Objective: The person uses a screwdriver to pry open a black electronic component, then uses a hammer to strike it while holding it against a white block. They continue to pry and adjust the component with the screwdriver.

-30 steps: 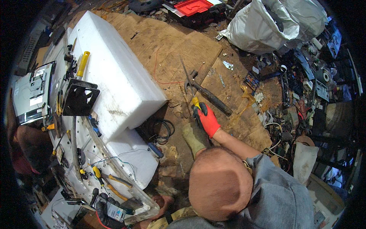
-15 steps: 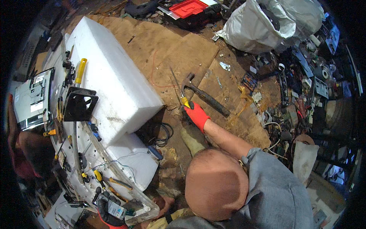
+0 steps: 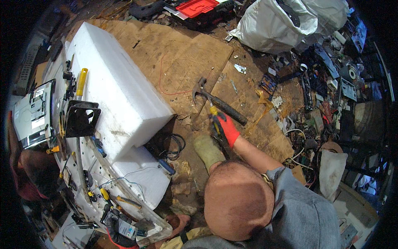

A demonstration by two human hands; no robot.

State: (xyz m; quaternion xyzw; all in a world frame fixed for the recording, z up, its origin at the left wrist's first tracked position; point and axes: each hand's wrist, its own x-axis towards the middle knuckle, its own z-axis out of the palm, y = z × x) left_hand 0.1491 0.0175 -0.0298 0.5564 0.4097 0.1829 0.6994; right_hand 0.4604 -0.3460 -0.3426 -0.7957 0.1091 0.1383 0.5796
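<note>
At the lower left, my left hand (image 3: 112, 226), in a black glove with a red cuff, grips a small flat rectangular device (image 3: 127, 229) with a pale label; its kind is unclear. My right hand (image 3: 226, 128), in a red and black glove, is wrapped round a yellow-handled screwdriver (image 3: 213, 111). Its shaft points away, close beside the head of a claw hammer (image 3: 201, 89). The hammer lies on flattened cardboard (image 3: 182, 50), its dark handle running just beyond my right hand. My bare knee (image 3: 238, 199) sits between both arms.
A white foam block (image 3: 120, 83) fills the left middle. Beside it a board holds pliers (image 3: 128, 202), a black square frame (image 3: 83, 119) and a yellow-handled tool (image 3: 81, 83). Another person's arm (image 3: 15, 141) is far left. White sacks (image 3: 273, 29) and heaped electronic scrap (image 3: 327, 91) lie right.
My right hand has shifted slightly right and nearer, drawing the screwdriver back and turning it beside the hammer. My left hand stays nearly in place with the device. The whole view has shifted slightly.
</note>
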